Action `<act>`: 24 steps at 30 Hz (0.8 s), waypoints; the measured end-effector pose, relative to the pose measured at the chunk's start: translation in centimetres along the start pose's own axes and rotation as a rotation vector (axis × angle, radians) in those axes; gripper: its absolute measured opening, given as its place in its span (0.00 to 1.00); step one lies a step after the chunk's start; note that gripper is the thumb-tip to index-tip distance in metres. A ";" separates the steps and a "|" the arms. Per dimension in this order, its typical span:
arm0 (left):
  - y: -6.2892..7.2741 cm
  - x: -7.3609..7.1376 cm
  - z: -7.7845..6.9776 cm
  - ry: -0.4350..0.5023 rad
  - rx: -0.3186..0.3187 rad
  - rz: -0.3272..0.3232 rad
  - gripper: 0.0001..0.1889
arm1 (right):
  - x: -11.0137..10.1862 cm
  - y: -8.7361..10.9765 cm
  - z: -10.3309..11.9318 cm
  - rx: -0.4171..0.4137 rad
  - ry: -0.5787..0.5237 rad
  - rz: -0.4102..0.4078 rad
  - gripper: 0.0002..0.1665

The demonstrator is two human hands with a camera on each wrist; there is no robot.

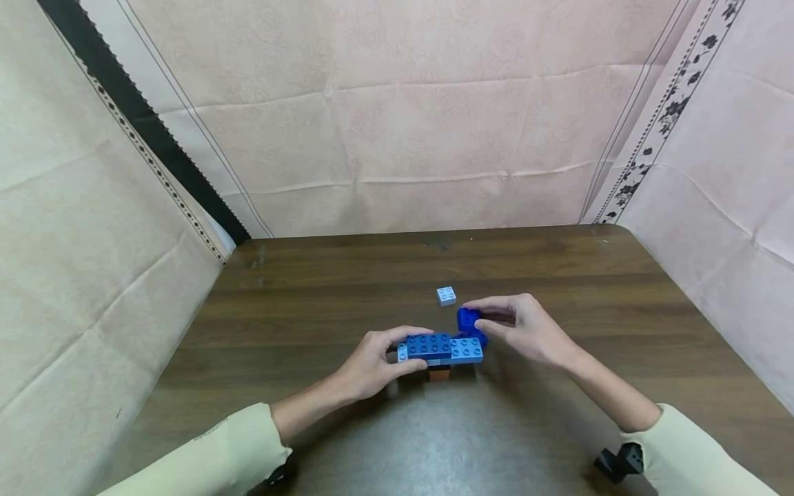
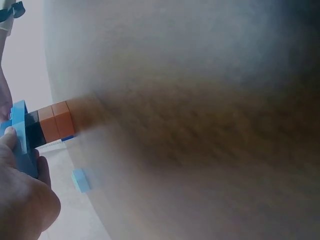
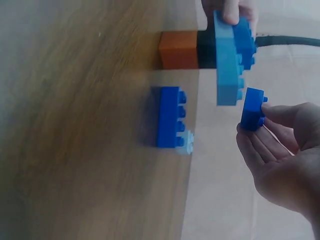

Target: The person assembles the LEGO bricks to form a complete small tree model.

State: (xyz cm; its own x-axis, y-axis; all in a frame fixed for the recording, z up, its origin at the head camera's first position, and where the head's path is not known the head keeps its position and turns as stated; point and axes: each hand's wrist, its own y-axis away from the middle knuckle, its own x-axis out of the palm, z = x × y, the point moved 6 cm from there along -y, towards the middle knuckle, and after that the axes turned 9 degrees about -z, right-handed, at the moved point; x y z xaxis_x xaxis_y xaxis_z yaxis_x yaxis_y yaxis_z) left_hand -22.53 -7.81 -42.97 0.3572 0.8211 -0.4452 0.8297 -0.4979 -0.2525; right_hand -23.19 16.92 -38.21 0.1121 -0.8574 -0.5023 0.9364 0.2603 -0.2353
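Observation:
My left hand (image 1: pixel 375 362) grips the left end of a stack of toy building bricks, thumb on the near side and fingers behind. On the stack's top is a blue brick (image 1: pixel 429 346), over a longer light blue layer (image 1: pixel 466 350). Below, a dark brick (image 2: pixel 34 129) sits on orange bricks (image 2: pixel 56 121) at the bottom. My right hand (image 1: pixel 527 327) pinches a small dark blue brick (image 3: pixel 252 110) between thumb and fingers. That brick is held beside the stack's right end, apart from it in the right wrist view, studs facing up.
A long dark blue brick (image 3: pixel 169 117) lies on the wooden table (image 1: pixel 310 289) behind the stack's right end, mostly hidden in the head view. Farther back is a small pale blue brick (image 1: pixel 446 296). Pale patterned cloth (image 1: pixel 434 138) hangs around the table's far and side edges.

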 end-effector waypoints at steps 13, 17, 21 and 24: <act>-0.2 0.0 -0.1 0.019 0.017 0.020 0.23 | 1.7 1.5 1.6 -0.055 0.056 0.102 0.17; -0.2 0.1 -0.1 0.020 0.025 0.021 0.23 | 1.9 1.6 1.6 -0.075 0.064 0.104 0.18; -0.2 0.0 -0.2 0.018 0.032 0.021 0.23 | 2.0 1.6 1.6 -0.090 0.070 0.098 0.18; -0.3 0.0 -0.2 0.017 0.034 0.019 0.23 | 2.1 1.5 1.6 -0.103 0.089 0.094 0.18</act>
State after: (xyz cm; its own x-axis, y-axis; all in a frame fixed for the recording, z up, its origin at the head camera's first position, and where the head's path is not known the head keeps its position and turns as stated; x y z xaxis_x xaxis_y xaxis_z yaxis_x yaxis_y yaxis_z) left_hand -22.66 -7.62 -42.75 0.3806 0.8159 -0.4353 0.8077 -0.5225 -0.2731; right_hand -20.99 14.83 -38.24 0.1631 -0.7854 -0.5971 0.8838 0.3853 -0.2653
